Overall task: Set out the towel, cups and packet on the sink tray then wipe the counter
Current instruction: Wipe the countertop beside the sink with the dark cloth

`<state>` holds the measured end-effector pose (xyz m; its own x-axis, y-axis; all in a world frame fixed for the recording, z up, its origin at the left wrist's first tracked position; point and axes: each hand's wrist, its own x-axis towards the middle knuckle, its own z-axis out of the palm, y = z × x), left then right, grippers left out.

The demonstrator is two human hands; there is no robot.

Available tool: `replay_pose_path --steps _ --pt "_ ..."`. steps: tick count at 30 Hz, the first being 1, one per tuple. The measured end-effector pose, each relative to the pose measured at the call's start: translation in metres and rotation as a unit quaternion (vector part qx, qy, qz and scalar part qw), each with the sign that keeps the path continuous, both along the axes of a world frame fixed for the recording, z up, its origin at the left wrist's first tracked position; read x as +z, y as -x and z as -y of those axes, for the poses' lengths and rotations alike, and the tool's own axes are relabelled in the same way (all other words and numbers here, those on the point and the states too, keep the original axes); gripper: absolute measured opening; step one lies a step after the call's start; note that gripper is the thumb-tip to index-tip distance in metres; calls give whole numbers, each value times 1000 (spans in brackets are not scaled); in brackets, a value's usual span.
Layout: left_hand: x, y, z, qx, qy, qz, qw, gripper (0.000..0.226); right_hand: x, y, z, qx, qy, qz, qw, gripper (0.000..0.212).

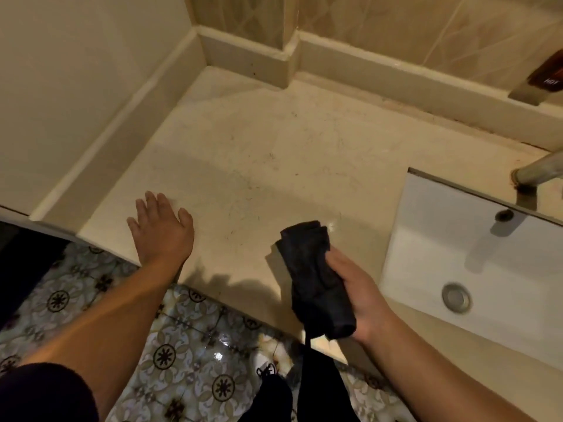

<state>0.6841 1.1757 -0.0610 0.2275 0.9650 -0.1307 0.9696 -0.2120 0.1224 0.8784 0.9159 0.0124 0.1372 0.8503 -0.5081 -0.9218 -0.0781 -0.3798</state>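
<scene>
My right hand is shut on a bunched dark cloth, held just above the front part of the beige stone counter, left of the sink. The cloth's upper end touches or nearly touches the counter; I cannot tell which. My left hand rests flat on the counter near its front left corner, fingers spread, holding nothing. No towel, cups, packet or tray are in view.
A white rectangular sink with a metal drain lies at the right, a metal faucet above it. A raised ledge runs along the tiled back wall. Patterned floor tiles show below the counter edge.
</scene>
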Motion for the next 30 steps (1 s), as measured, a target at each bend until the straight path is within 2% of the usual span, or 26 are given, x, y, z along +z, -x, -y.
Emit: replay_pose_path --steps 3,6,8,12,14,17,19,22,27,30 --pt "1 -6 1 -15 1 -9 1000 66 13 -79 -24 -82 16 154 985 31" --pt "3 -33 15 -103 6 2 995 69 15 -159 -57 -136 105 369 913 31" --pt "3 -54 27 -143 15 25 989 66 9 -203 -81 -128 179 503 836 33" --pt "1 -76 33 -166 -4 -14 986 65 -17 -266 -123 -44 230 721 652 37" --pt "-2 -77 30 -167 -18 -18 986 65 -36 -284 -140 45 214 805 552 39" --pt "-3 -76 29 -163 -4 -17 987 61 -62 -288 -155 191 132 883 407 44" --pt "-1 -78 29 -164 -4 -17 986 60 -65 -288 -159 205 107 908 350 42" --pt "4 -79 31 -163 3 -11 987 61 -61 -279 -150 222 84 916 323 39" --pt "4 -80 31 -153 8 -13 988 64 -55 -208 -110 246 25 897 367 50" --pt "5 -80 32 -166 -1 -17 986 66 -53 -151 -71 270 -11 886 376 48"
